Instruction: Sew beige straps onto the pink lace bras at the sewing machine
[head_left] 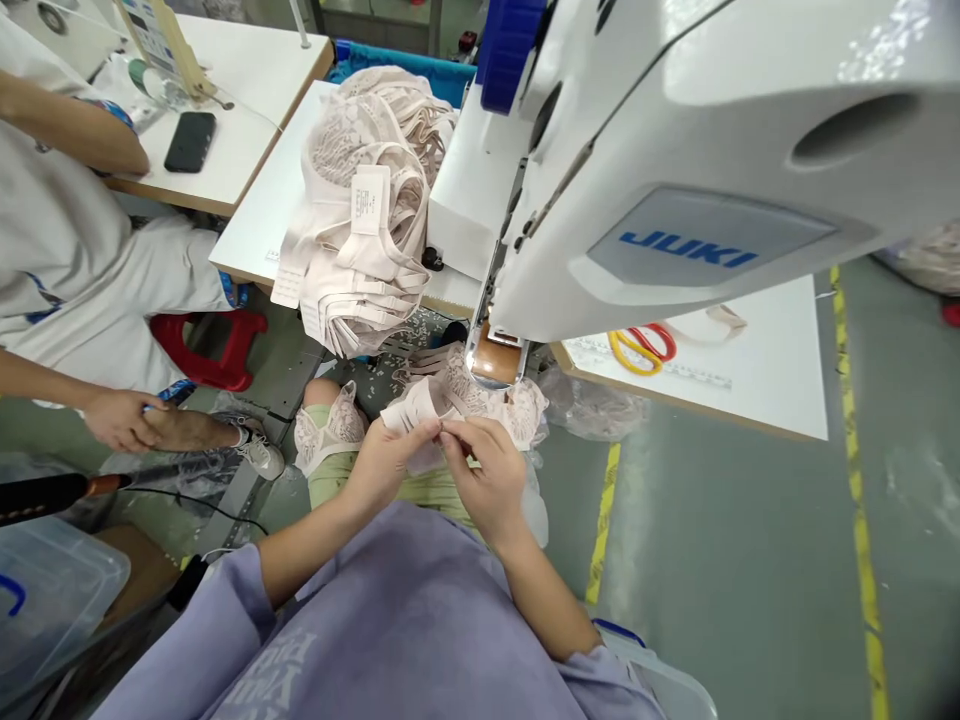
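Below the head of a white sewing machine [675,170], both my hands meet over my lap. My left hand [390,455] is closed, thumb and fingers pinching the edge of a pale pink lace bra [424,400]. Right beside it, my right hand [487,475] also pinches the bra's edge, its fingertips nearly touching the left ones. Exactly which part lies between the fingertips is too small to make out. The lace cups spread behind my hands, under the machine's rounded end [496,360]. Another lace cup [330,430] rests on my left knee.
A heap of pale bras [367,220] with tags hangs over the table edge at left. Yellow and red scissors [641,348] lie on the white table [780,370] at right. A co-worker [97,240] sits at left near a phone [190,141]. A plastic bin [60,590] stands lower left.
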